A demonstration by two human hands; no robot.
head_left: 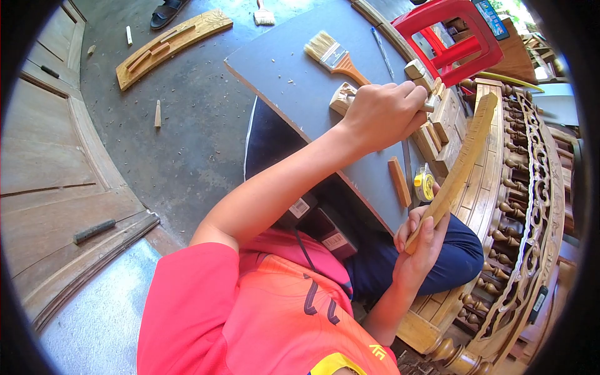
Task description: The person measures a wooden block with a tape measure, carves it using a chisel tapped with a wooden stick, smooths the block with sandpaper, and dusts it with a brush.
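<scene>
My left hand (389,112) is a fist over the bench, closed around a rod-like handle (429,107) whose short end sticks out past the fingers. What the rest of this tool looks like is hidden by the hand. A pale wooden block (341,98) shows just beside the wrist. Lower down, my right hand (422,240) grips the near end of a long curved wooden piece (467,153), tilted up and away from me, with small marks or notches along its upper part. Close by the right hand are a yellow tape measure (424,184) and a small wooden strip (399,181).
The grey board (281,69) carries a paintbrush (331,55), a pen (382,51) and wooden blocks (440,140). A red plastic stool (444,37) stands behind it. Carved wooden railing (515,206) runs along the right. On the floor lie a curved plank (172,47) and another brush (264,15).
</scene>
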